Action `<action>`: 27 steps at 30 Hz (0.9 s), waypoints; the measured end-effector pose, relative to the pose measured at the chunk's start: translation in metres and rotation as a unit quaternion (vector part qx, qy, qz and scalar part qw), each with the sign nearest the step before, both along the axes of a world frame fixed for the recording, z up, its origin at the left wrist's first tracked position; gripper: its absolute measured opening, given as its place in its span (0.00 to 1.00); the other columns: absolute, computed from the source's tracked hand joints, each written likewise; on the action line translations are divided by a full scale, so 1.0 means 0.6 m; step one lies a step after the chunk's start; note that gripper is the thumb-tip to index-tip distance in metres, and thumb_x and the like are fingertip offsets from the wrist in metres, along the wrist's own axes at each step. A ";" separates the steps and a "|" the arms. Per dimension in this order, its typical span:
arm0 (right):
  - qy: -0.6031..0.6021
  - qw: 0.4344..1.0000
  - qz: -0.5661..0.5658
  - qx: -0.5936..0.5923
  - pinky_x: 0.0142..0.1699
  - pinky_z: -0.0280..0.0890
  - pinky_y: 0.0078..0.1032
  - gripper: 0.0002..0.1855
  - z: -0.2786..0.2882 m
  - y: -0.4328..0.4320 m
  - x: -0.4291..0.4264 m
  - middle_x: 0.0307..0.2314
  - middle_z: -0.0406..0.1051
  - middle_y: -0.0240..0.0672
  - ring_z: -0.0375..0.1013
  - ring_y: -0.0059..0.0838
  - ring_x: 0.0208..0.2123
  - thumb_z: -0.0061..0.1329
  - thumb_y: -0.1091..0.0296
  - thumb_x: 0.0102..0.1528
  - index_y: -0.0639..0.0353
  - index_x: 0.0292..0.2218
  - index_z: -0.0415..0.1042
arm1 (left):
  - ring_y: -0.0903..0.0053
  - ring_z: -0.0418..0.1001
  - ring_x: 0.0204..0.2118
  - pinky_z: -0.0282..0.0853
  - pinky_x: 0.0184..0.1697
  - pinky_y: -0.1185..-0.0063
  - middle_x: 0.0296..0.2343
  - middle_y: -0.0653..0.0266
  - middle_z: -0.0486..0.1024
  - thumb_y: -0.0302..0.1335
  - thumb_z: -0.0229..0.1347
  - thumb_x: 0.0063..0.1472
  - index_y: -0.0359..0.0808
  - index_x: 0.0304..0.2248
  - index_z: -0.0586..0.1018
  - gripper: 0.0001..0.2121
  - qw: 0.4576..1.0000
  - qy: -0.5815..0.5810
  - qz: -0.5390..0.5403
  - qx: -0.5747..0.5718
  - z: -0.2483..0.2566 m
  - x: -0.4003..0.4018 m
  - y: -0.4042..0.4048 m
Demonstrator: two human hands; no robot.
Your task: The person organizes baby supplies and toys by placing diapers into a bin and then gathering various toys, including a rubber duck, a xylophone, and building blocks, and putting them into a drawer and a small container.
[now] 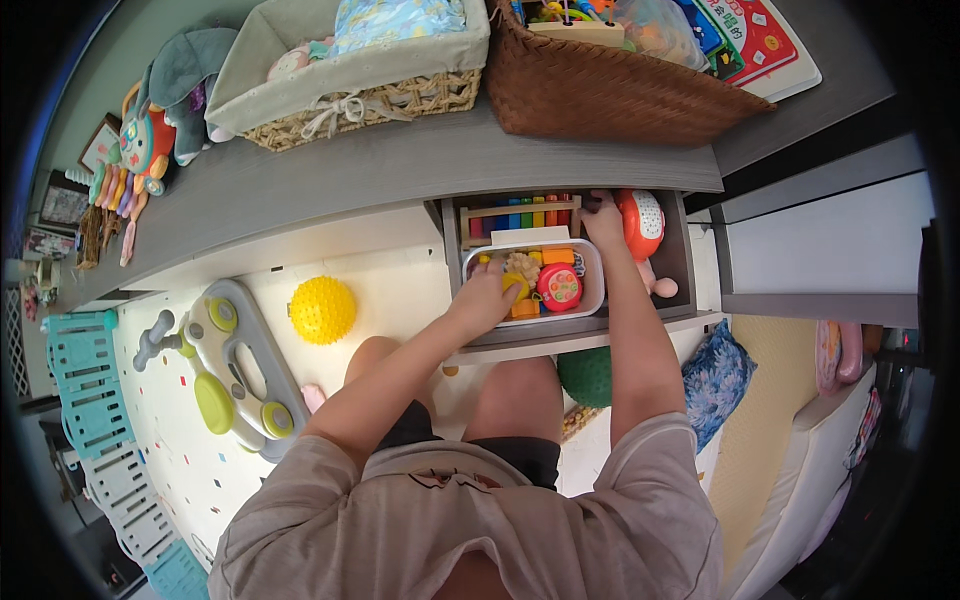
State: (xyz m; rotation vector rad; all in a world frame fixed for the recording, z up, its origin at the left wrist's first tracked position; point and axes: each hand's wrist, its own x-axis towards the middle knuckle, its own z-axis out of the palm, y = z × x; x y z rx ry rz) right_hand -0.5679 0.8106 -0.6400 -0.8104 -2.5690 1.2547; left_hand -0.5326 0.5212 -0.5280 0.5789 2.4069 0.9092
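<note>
An open drawer (682,262) of a grey cabinet lies before me, with toys inside. My left hand (491,296) reaches over the left rim of a white plastic bin (596,300) in the drawer's front. Its fingers are at a yellow toy (515,283); whether they grip it is unclear. In the bin are also a red round toy with buttons (560,286), a beige toy (523,266) and orange blocks (557,256). My right hand (602,219) is at the back, between a rainbow xylophone (525,216) and a red-orange toy with a white dotted panel (641,223). Its fingertips are partly hidden.
A lined wicker basket (360,101) and a brown woven basket (607,94) stand on the cabinet top. On the floor are a yellow spiky ball (322,310), a grey-and-green ride-on toy (236,367) and a green ball (586,377) beneath the drawer. A blue cushion (716,386) lies right.
</note>
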 end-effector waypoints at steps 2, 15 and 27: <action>-0.041 0.998 0.051 -0.013 0.43 0.66 0.30 0.27 -0.008 -0.004 -0.002 0.35 0.71 0.50 0.71 0.42 0.39 0.52 0.67 0.44 0.65 0.45 0.62 | 0.51 0.69 0.39 0.65 0.42 0.68 0.33 0.43 0.71 0.31 0.51 0.55 0.27 0.42 0.67 0.18 0.995 0.059 -0.025 0.076 0.004 0.016 -0.030; -0.072 0.983 0.112 0.126 0.44 0.65 0.36 0.20 0.001 -0.001 0.002 0.31 0.70 0.56 0.69 0.52 0.38 0.48 0.60 0.47 0.65 0.38 0.70 | 0.63 0.70 0.36 0.66 0.42 0.72 0.32 0.58 0.72 0.22 0.57 0.48 0.33 0.35 0.75 0.11 0.964 0.180 -0.058 0.185 0.046 0.133 -0.143; 0.178 0.982 -0.024 -0.066 0.22 0.49 0.17 0.17 0.208 -0.235 0.277 0.12 0.53 0.26 0.51 0.14 0.16 0.33 0.66 0.61 0.63 0.21 0.61 | 0.70 0.64 0.31 0.58 0.33 0.73 0.27 0.66 0.65 0.29 0.61 0.43 0.41 0.31 0.74 0.13 0.928 0.358 0.026 0.098 0.044 0.065 -0.123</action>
